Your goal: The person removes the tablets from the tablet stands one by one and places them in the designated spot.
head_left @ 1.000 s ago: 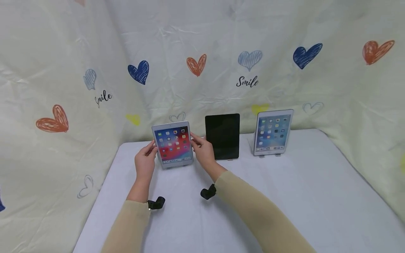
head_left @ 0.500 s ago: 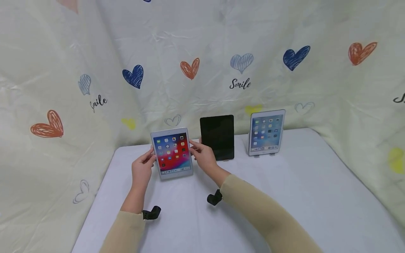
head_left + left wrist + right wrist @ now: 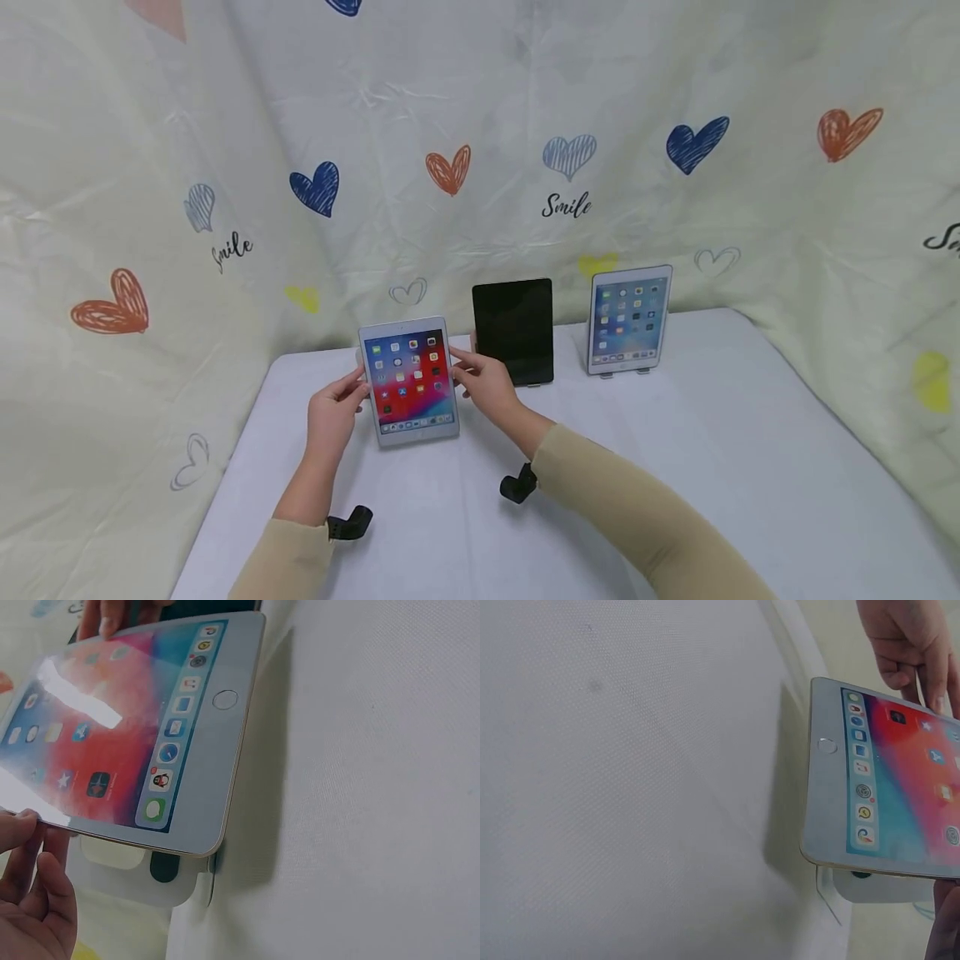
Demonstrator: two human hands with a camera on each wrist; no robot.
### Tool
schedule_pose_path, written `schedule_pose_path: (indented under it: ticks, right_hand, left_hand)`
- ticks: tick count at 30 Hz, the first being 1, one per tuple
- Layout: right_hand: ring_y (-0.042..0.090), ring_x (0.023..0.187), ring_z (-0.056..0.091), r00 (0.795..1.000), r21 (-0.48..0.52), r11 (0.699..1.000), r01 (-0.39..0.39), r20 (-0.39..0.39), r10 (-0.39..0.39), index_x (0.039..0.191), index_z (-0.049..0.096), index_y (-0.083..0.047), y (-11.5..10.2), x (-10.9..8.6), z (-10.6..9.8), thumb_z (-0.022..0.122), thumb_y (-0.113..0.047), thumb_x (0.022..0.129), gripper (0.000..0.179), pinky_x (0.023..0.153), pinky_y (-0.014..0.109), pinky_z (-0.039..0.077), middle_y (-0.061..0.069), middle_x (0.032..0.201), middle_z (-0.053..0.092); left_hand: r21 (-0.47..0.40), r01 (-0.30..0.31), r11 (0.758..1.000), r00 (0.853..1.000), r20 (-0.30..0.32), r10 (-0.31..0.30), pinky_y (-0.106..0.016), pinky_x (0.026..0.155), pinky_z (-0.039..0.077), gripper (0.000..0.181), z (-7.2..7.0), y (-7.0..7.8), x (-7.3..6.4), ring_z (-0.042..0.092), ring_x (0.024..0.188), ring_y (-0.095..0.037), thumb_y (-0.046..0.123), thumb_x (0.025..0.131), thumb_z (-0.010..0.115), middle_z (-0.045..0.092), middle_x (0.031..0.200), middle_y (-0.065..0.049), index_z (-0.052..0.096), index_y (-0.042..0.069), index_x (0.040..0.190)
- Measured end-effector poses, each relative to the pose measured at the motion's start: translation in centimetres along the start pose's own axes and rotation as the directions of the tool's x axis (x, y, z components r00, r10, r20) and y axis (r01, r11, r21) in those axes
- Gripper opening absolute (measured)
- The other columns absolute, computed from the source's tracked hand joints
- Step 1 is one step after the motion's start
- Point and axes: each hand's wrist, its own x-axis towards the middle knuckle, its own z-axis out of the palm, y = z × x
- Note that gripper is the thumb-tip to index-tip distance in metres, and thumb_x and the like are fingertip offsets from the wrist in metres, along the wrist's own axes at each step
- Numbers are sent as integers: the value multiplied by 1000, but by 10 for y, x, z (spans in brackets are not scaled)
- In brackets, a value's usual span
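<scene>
A white tablet (image 3: 408,382) with a lit, colourful home screen is held by its two long sides between my hands. My left hand (image 3: 330,421) pinches its left edge, with the thumb on the front. My right hand (image 3: 491,390) grips the right edge, its fingers partly hidden behind the tablet. Behind the tablet stands a pale stand (image 3: 131,889) with a dark pad (image 3: 165,866) and a small lip at its bottom. The tablet is in front of this stand, apart from its lip, and casts a shadow on the cloth.
A black tablet (image 3: 513,333) with a dark screen leans on a stand just right of my right hand. Farther right, another white tablet (image 3: 630,321) rests on its stand. White cloth covers the table (image 3: 675,492); a heart-printed curtain (image 3: 495,233) hangs behind.
Both hands have drawn the white tablet off its stand, toward me and lower in the head view. The other two tablets stay in place; the head view has shifted slightly.
</scene>
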Motion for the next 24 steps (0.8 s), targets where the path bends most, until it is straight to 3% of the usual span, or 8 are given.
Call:
schedule_pose_path:
  ticks: [7,15,24]
  right_hand:
    - [39,98,66,999,38,999,-28,29,27,139,60,-22,3,-5,-4,65,-16,97,43,70,29,56,5,103,69]
    - [36,95,67,997,51,996,-70,37,68,138,61,-21,2,-13,-5,65,-16,97,41,68,29,56,5,101,70]
    - [26,88,71,988,58,988,-140,77,135,138,61,-20,2,-25,-5,65,-15,97,42,69,29,57,6,99,68]
  left_hand:
    - [31,-5,1000,999,46,4,-19,74,52,40,-3,0,-2,64,104,-35,22,98,65,68,114,-11,62,20,137]
    - [65,21,998,995,93,-27,-35,76,53,41,-8,2,-8,60,99,-38,25,98,64,68,113,-11,61,19,138]
    - [74,95,993,984,145,-105,-39,84,52,42,-13,-1,-17,62,103,-35,24,99,63,67,115,-11,59,19,140]
